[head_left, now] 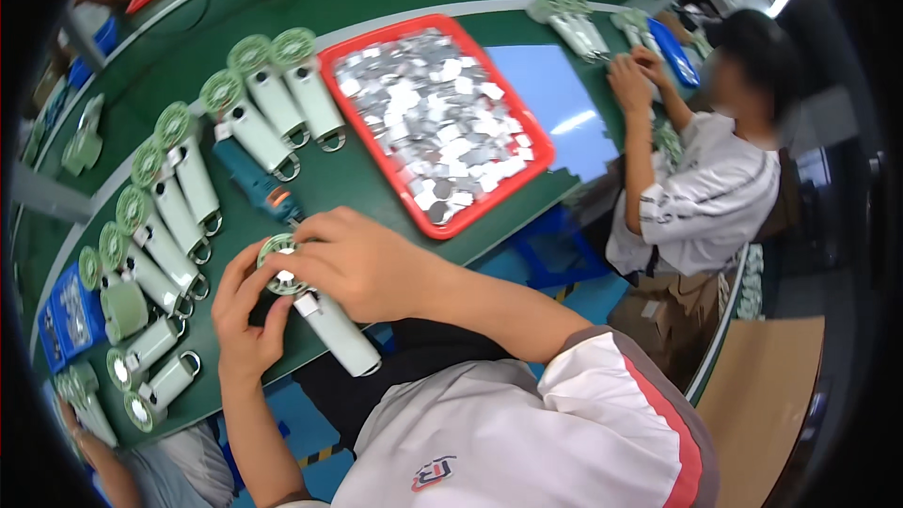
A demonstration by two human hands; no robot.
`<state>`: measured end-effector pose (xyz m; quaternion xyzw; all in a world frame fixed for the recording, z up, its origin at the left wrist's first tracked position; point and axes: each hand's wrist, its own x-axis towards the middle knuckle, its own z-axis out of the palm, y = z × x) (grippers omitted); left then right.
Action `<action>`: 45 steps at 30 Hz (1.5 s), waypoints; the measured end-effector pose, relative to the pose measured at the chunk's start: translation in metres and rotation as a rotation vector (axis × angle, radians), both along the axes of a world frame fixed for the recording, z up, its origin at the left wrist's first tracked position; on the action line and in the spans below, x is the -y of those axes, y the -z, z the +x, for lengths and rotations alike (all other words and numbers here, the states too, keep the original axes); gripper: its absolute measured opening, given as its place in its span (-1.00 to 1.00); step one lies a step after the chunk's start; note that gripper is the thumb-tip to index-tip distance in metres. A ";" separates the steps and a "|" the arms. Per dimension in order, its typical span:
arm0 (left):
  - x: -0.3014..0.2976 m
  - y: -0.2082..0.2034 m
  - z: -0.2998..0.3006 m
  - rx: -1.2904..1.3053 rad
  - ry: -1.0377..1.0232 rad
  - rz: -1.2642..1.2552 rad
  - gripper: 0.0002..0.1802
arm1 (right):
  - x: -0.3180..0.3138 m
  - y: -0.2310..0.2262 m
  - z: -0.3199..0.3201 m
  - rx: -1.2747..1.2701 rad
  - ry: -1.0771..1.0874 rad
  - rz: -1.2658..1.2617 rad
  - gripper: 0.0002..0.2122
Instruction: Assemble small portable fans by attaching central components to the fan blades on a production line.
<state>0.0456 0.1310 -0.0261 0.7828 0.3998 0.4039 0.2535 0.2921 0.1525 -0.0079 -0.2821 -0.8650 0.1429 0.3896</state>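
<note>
A pale green handheld fan [337, 337] lies aslant before me, its round head up and its handle pointing toward my lap. My left hand [246, 315] grips the left rim of that head between fingers and thumb. From the right, my right hand [362, 259] closes over the other side, its fingertips at the hub, where a small silver piece [285, 277] shows. Whether the right fingers pinch something small there is hidden. Just beyond my hands lies a teal electric screwdriver [249, 179], its tip near my right knuckles.
A red tray [435, 228] full of small silver pieces stands beyond my right hand. Several similar fans [268, 99] line the green table's far left side, near a blue bin [71, 320]. A co-worker [701, 169] sits right, beside a blue sheet [555, 99]. Another person's arm shows lower left.
</note>
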 end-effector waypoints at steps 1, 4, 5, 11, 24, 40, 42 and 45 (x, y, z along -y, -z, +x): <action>0.000 0.001 0.000 0.010 0.029 0.013 -0.49 | 0.001 -0.001 0.002 -0.002 -0.007 -0.011 -0.58; 0.002 0.006 -0.007 -0.056 0.006 -0.007 -0.47 | 0.012 -0.015 0.011 -0.087 -0.001 0.058 -0.62; 0.003 0.008 -0.009 -0.053 0.025 0.006 -0.47 | 0.015 -0.018 0.022 -0.083 0.018 0.071 -0.62; 0.009 0.003 -0.002 -0.107 -0.061 0.057 -0.44 | 0.063 -0.025 0.184 0.036 0.612 0.258 -0.67; 0.011 0.024 -0.016 -0.113 -0.095 -0.024 -0.29 | 0.073 0.024 0.360 0.499 0.701 0.007 -0.48; 0.009 0.037 -0.045 -0.196 -0.050 -0.003 -0.30 | 0.072 0.040 0.363 0.410 0.629 0.255 -0.67; 0.010 0.041 -0.048 -0.185 -0.062 -0.020 -0.30 | 0.072 0.043 0.363 0.408 0.637 0.260 -0.67; 0.010 0.041 -0.048 -0.180 -0.072 -0.034 -0.29 | 0.067 0.053 0.367 0.405 0.640 0.344 -0.69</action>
